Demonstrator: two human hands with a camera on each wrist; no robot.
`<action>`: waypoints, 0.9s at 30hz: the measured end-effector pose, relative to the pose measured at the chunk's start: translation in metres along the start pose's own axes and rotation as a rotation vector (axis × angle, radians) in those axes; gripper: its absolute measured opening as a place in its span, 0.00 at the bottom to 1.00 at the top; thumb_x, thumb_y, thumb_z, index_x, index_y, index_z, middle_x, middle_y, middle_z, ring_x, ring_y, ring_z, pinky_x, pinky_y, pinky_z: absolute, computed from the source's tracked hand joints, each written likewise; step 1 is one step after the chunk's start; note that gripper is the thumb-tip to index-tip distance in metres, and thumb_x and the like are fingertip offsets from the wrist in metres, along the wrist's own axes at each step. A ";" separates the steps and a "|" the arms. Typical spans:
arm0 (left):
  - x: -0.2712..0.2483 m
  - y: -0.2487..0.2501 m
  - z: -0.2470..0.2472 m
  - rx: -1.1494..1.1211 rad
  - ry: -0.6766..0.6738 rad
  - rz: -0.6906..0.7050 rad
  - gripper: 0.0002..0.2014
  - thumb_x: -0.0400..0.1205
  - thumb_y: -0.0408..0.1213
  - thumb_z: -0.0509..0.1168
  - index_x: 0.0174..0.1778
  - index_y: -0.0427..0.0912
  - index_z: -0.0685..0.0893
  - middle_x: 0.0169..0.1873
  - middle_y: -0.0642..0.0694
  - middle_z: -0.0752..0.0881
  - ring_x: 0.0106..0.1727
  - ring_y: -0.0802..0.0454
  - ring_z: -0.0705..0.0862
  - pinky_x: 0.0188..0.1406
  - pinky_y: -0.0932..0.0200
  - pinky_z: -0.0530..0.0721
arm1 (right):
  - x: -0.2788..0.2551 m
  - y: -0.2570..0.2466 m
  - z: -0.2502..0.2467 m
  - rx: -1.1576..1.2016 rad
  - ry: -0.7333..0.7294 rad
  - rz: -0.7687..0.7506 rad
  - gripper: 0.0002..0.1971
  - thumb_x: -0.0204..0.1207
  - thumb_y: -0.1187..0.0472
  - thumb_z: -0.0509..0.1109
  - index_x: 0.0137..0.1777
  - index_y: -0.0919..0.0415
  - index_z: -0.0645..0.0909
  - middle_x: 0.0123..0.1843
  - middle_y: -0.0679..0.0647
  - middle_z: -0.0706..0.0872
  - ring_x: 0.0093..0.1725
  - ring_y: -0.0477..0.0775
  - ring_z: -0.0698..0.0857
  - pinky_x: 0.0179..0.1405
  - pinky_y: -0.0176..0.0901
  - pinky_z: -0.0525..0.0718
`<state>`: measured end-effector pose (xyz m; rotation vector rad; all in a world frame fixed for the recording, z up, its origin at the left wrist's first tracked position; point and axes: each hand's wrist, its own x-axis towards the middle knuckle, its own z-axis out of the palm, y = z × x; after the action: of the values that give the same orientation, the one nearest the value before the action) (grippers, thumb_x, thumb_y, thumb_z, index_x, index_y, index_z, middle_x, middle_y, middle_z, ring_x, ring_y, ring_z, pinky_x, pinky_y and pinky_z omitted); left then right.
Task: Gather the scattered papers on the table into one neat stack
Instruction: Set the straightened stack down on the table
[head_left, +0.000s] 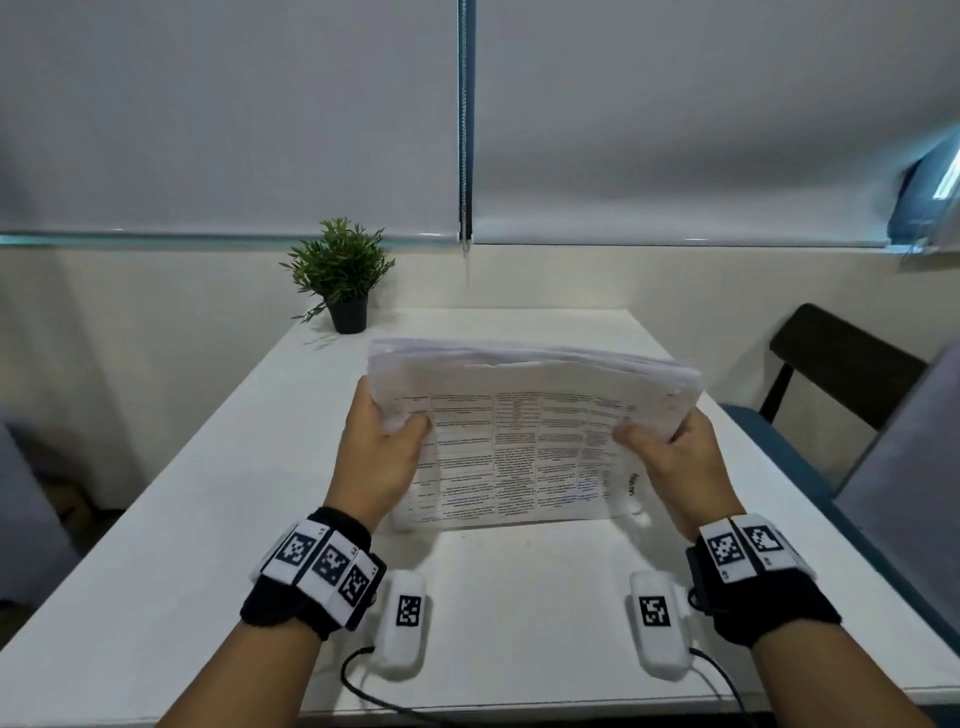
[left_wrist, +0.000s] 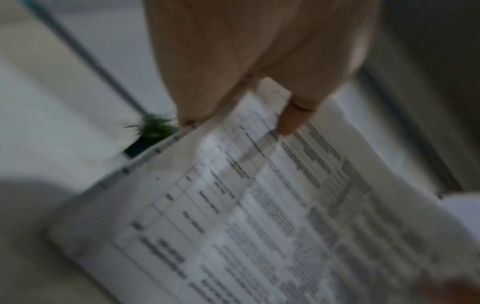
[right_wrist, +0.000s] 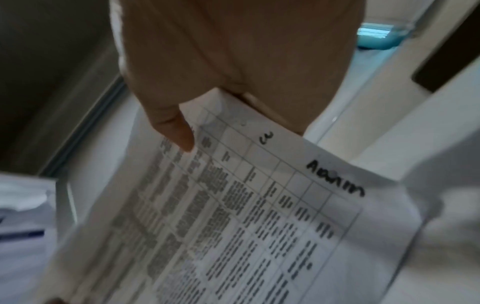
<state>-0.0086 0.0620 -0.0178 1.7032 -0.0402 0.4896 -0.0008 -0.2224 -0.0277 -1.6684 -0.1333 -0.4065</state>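
A stack of printed papers (head_left: 519, 447) with table-like text stands tilted on its lower edge on the white table (head_left: 208, 519). My left hand (head_left: 387, 441) grips its left side, thumb on the front sheet. My right hand (head_left: 670, 452) grips its right side the same way. In the left wrist view the thumb (left_wrist: 291, 121) presses on the papers (left_wrist: 259, 226). In the right wrist view the thumb (right_wrist: 176, 131) lies on the top sheet (right_wrist: 246, 216), which carries handwriting near its edge. The upper edges of the sheets fan apart slightly.
A small potted plant (head_left: 340, 275) stands at the table's far left corner. A dark chair (head_left: 841, 364) sits to the right of the table. Window blinds hang behind. Cables run from my wrist devices at the table's near edge.
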 end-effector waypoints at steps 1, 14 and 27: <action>0.000 -0.001 0.001 0.011 0.002 -0.013 0.18 0.81 0.24 0.65 0.64 0.45 0.79 0.55 0.52 0.89 0.59 0.54 0.89 0.57 0.53 0.88 | -0.001 0.001 0.001 -0.007 -0.003 0.009 0.15 0.78 0.77 0.73 0.60 0.60 0.87 0.48 0.46 0.96 0.51 0.46 0.95 0.51 0.44 0.92; 0.010 0.000 -0.011 0.085 -0.113 -0.129 0.16 0.82 0.27 0.65 0.65 0.46 0.78 0.55 0.48 0.91 0.57 0.49 0.90 0.61 0.40 0.88 | 0.000 -0.007 -0.006 -0.028 -0.079 0.147 0.15 0.84 0.71 0.68 0.66 0.58 0.87 0.59 0.53 0.96 0.58 0.58 0.95 0.63 0.67 0.90; -0.032 0.004 0.049 -0.502 -0.293 -0.575 0.23 0.83 0.28 0.69 0.72 0.46 0.74 0.61 0.41 0.90 0.56 0.40 0.90 0.56 0.42 0.89 | -0.022 0.003 0.059 0.753 0.190 0.714 0.18 0.88 0.72 0.63 0.75 0.70 0.80 0.68 0.69 0.88 0.49 0.62 0.93 0.44 0.51 0.94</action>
<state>-0.0243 0.0073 -0.0302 1.2017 0.1060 -0.1930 -0.0097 -0.1622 -0.0431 -0.8390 0.4026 0.0449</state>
